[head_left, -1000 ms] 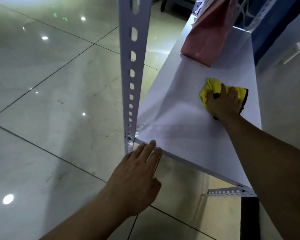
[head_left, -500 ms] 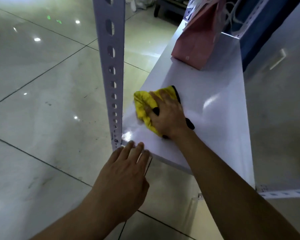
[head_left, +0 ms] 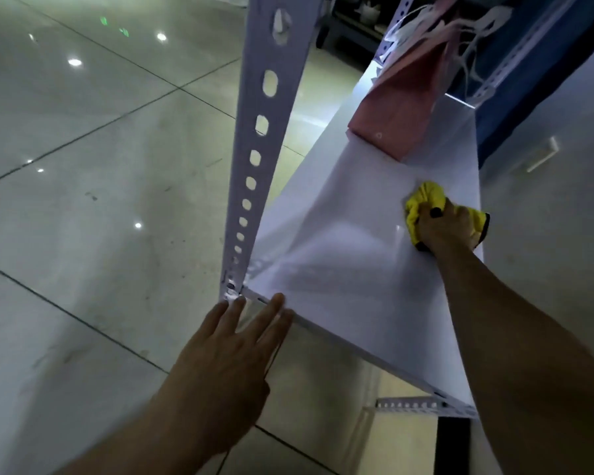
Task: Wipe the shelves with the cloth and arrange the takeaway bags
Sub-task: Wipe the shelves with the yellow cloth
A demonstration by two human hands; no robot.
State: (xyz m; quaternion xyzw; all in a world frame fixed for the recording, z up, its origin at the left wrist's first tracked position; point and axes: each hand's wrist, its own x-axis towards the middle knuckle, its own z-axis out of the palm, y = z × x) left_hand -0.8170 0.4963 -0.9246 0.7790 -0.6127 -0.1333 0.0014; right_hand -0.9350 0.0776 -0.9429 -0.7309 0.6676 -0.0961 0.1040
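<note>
A white shelf board runs away from me. My right hand grips a bunched yellow cloth and presses it onto the board near its right edge. My left hand has straight fingers, their tips touching the shelf's near left corner by the upright post. A pink paper takeaway bag with white cord handles stands on the far part of the shelf, beyond the cloth.
A white perforated upright post rises at the shelf's near left corner. Glossy tiled floor spreads to the left. A grey wall with a blue panel lies to the right. Another perforated rail shows below the shelf.
My right hand has swept the cloth from the shelf's left side, near the post, back to the right edge. The left hand has stayed at the corner.
</note>
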